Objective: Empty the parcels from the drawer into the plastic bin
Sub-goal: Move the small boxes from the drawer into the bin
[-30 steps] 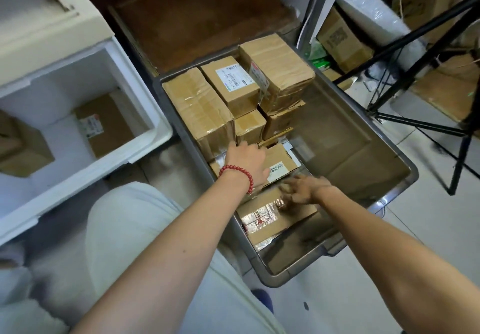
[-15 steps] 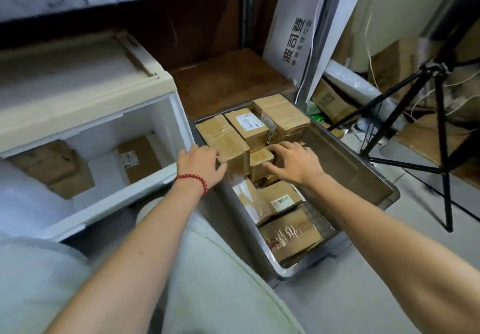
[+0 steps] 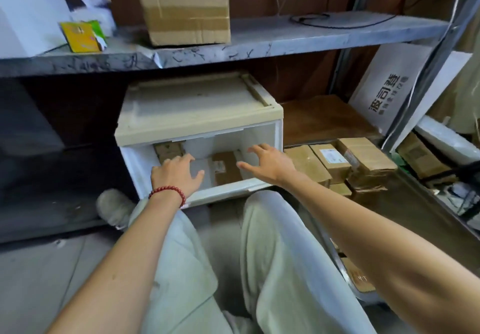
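The white drawer (image 3: 223, 191) stands pulled out of its cream cabinet under the shelf. Inside lie brown cardboard parcels: one with a label (image 3: 226, 167) in the middle, another (image 3: 168, 150) at the back left. My left hand (image 3: 176, 175), with a red bead bracelet, reaches over the drawer's front with fingers spread and holds nothing. My right hand (image 3: 267, 163) hovers open over the drawer's right side. The grey plastic bin (image 3: 426, 209) sits to the right on the floor with several taped parcels (image 3: 335, 161) stacked at its far end.
A grey shelf (image 3: 259, 40) runs overhead with a cardboard box (image 3: 185, 14) and a yellow packet (image 3: 80, 36) on it. A white printed board (image 3: 387, 89) leans at the right by a metal post. My knees in light trousers fill the foreground.
Both hands left the parcels in the bin and swung left to the open drawer. The view lifted and turned left, bringing the cabinet to the centre.
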Action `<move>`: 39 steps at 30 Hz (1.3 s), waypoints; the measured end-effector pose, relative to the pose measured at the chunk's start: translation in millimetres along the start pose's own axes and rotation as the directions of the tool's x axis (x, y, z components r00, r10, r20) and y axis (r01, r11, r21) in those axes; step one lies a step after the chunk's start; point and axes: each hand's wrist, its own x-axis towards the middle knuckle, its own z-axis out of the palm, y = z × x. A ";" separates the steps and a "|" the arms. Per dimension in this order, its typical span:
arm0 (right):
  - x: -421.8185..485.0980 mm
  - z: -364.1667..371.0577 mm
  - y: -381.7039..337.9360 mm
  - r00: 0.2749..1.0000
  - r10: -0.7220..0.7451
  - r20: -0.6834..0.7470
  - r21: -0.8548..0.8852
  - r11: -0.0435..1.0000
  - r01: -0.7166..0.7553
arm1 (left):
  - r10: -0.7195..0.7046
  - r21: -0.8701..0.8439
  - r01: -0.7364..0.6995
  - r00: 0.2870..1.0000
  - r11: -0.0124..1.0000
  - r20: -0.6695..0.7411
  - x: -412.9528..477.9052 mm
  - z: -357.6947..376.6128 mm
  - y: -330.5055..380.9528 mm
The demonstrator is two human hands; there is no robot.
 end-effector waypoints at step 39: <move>206.8 213.1 31.9 0.874 0.435 0.215 0.001 0.895 -0.446 | -0.042 0.059 0.024 0.939 0.998 0.342 185.1 230.5 -59.2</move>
